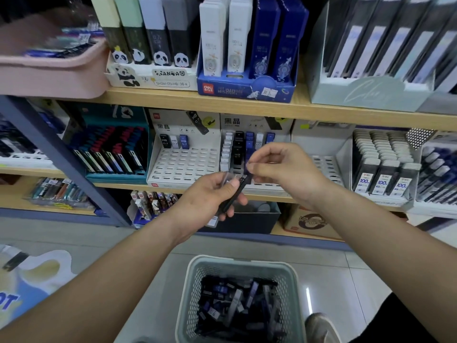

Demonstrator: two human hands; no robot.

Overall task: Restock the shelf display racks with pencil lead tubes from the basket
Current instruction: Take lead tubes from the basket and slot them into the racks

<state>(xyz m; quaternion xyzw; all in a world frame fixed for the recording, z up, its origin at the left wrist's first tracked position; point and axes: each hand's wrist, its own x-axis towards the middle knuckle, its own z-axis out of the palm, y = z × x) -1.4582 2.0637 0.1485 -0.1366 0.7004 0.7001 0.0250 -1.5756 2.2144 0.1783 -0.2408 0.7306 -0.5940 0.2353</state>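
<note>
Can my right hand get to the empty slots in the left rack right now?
Probably yes: the right hand, pinching a tube, is near the rack, whose open slots nothing covers; the left hand sits lower.

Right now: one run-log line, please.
left hand: grips lead tubes | right hand: pinches black tube | rack: part filled | basket: stocked

Shelving: three light wooden boards, the upper shelf (247, 105), middle shelf (32, 172) and lowest shelf (14, 199), meet a dark blue metal upright (61, 157) at their left end. Floor (148, 246): pale grey glossy tiles with visible joints. A bright streak of reflected light (308, 299) lies on one tile, and a blue-and-cream floor sticker (32, 276) covers the left edge.
</note>
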